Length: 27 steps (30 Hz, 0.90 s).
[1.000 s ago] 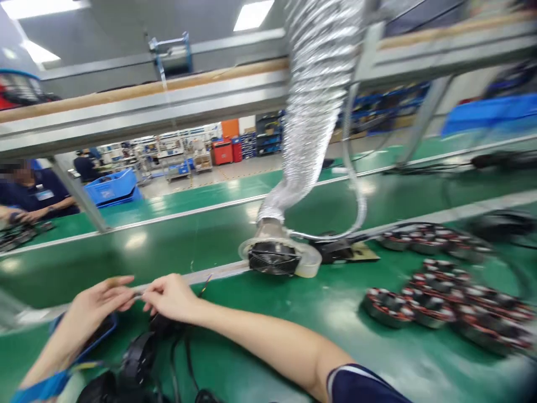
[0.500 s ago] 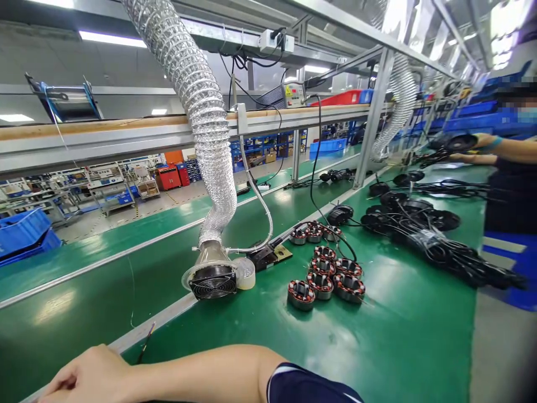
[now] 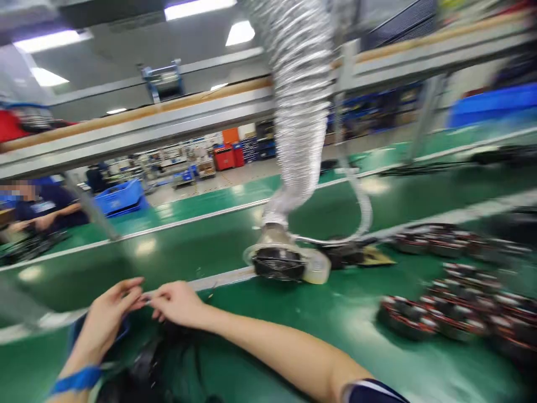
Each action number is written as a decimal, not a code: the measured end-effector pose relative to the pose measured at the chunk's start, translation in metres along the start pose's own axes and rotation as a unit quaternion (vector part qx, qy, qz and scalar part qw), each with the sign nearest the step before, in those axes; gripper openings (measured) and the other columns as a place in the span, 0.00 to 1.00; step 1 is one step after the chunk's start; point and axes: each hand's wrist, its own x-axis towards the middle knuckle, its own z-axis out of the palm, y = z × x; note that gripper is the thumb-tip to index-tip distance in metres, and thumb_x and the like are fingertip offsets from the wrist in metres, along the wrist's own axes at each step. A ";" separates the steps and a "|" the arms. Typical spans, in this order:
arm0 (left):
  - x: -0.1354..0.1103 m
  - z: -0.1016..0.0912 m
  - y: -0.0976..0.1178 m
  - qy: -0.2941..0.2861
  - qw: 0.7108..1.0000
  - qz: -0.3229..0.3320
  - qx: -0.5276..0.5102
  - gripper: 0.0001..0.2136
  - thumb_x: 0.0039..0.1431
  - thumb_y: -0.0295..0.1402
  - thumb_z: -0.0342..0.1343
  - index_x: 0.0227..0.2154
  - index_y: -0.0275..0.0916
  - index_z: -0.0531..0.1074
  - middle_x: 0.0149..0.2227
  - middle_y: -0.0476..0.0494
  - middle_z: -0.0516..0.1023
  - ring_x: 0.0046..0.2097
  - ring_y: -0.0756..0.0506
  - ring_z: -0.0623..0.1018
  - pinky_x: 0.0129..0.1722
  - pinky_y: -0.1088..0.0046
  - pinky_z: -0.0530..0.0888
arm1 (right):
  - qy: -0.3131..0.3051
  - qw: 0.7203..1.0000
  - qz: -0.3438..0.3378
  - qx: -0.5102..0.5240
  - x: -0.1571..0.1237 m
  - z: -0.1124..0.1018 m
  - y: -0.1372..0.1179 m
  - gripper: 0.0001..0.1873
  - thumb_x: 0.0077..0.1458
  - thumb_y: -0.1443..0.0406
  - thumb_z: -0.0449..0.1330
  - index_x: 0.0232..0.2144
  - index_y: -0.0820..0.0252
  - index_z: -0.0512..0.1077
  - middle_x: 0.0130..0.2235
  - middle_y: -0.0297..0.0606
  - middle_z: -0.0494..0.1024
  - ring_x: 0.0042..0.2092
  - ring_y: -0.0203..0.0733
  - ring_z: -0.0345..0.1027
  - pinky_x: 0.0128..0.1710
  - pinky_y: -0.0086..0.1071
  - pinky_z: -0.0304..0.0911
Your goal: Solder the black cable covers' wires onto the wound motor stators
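My left hand and my right hand meet at the lower left above the green bench. Their fingertips pinch together on a small thin piece I cannot make out. Below them lies a black fan with dark cables, partly over a blue tray. My left wrist carries a blue band. The picture is smeared by motion.
A silver flexible duct comes down to a fan-shaped intake mid-bench. Several wound stators with red and black parts lie at the right. A green conveyor runs behind. A person in dark blue works at the far left.
The camera swung right half a second ago, then back left. Both hands are in view again, pinched together as they were one second ago.
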 end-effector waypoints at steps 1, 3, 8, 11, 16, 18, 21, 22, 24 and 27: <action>-0.003 -0.004 0.000 0.004 1.000 0.001 -0.025 0.26 0.34 0.45 0.72 0.37 0.35 0.78 0.36 0.42 0.82 0.36 0.42 0.82 0.35 0.70 0.80 | -0.006 1.000 -0.011 0.002 0.002 0.001 0.002 0.10 0.56 0.65 0.55 0.28 0.60 0.76 0.23 0.31 0.77 0.23 0.33 0.70 0.26 0.24 0.63; -0.002 -0.008 -0.004 0.026 0.998 0.003 -0.054 0.22 0.35 0.43 0.73 0.30 0.33 0.76 0.29 0.45 0.80 0.32 0.44 0.82 0.33 0.72 0.79 | -0.019 1.000 -0.025 0.005 0.008 0.003 0.006 0.09 0.56 0.66 0.55 0.28 0.63 0.74 0.23 0.34 0.76 0.23 0.32 0.68 0.25 0.24 0.62; 0.003 -0.011 -0.014 0.023 0.998 -0.002 -0.061 0.18 0.39 0.42 0.72 0.26 0.33 0.75 0.25 0.45 0.79 0.31 0.46 0.80 0.33 0.73 0.78 | -0.034 0.998 -0.046 -0.002 0.008 0.005 0.010 0.09 0.58 0.66 0.55 0.27 0.62 0.71 0.26 0.35 0.77 0.24 0.33 0.70 0.27 0.24 0.63; 0.001 -0.012 -0.014 0.002 0.998 -0.007 -0.067 0.17 0.40 0.42 0.71 0.26 0.33 0.75 0.26 0.44 0.80 0.29 0.47 0.79 0.32 0.73 0.77 | -0.030 0.998 -0.051 -0.015 0.006 0.005 0.009 0.09 0.58 0.65 0.55 0.27 0.62 0.71 0.26 0.36 0.78 0.25 0.33 0.71 0.27 0.25 0.63; 0.001 -0.013 -0.015 -0.004 0.997 -0.001 -0.076 0.17 0.41 0.41 0.71 0.26 0.34 0.74 0.26 0.45 0.79 0.30 0.48 0.79 0.32 0.75 0.77 | -0.033 0.997 -0.059 -0.028 0.007 0.006 0.011 0.10 0.58 0.65 0.54 0.28 0.62 0.72 0.27 0.37 0.79 0.26 0.35 0.72 0.29 0.26 0.64; 0.001 -0.013 -0.015 -0.001 0.997 0.003 -0.073 0.17 0.42 0.42 0.71 0.26 0.34 0.74 0.26 0.45 0.79 0.30 0.48 0.79 0.32 0.75 0.77 | -0.035 0.997 -0.062 -0.027 0.007 0.006 0.012 0.10 0.58 0.64 0.54 0.28 0.62 0.72 0.27 0.37 0.78 0.26 0.35 0.72 0.29 0.26 0.64; 0.000 -0.012 -0.013 -0.004 0.998 0.005 -0.062 0.16 0.42 0.42 0.71 0.25 0.35 0.74 0.26 0.45 0.80 0.30 0.47 0.79 0.32 0.73 0.77 | -0.035 0.997 -0.065 -0.024 0.008 0.006 0.013 0.10 0.58 0.63 0.54 0.28 0.62 0.71 0.26 0.36 0.78 0.25 0.35 0.72 0.28 0.26 0.64; 0.000 -0.011 -0.013 -0.006 0.998 0.005 -0.056 0.16 0.41 0.42 0.71 0.25 0.35 0.75 0.26 0.45 0.80 0.30 0.47 0.79 0.32 0.73 0.77 | -0.034 0.997 -0.066 -0.024 0.008 0.006 0.013 0.10 0.58 0.63 0.54 0.28 0.62 0.71 0.26 0.36 0.78 0.25 0.35 0.71 0.28 0.26 0.64; 0.000 -0.011 -0.013 -0.011 0.999 0.003 -0.043 0.16 0.40 0.42 0.71 0.25 0.35 0.75 0.26 0.45 0.80 0.29 0.47 0.79 0.32 0.72 0.77 | -0.033 0.997 -0.066 -0.026 0.008 0.006 0.014 0.10 0.58 0.63 0.55 0.28 0.61 0.71 0.26 0.35 0.78 0.25 0.35 0.71 0.28 0.26 0.64; 0.000 -0.010 -0.014 -0.023 1.000 -0.002 -0.018 0.16 0.39 0.43 0.71 0.23 0.36 0.75 0.24 0.44 0.80 0.28 0.45 0.80 0.30 0.71 0.76 | -0.029 0.997 -0.066 -0.030 0.008 0.006 0.014 0.10 0.58 0.63 0.55 0.28 0.61 0.72 0.26 0.35 0.78 0.25 0.34 0.72 0.29 0.26 0.64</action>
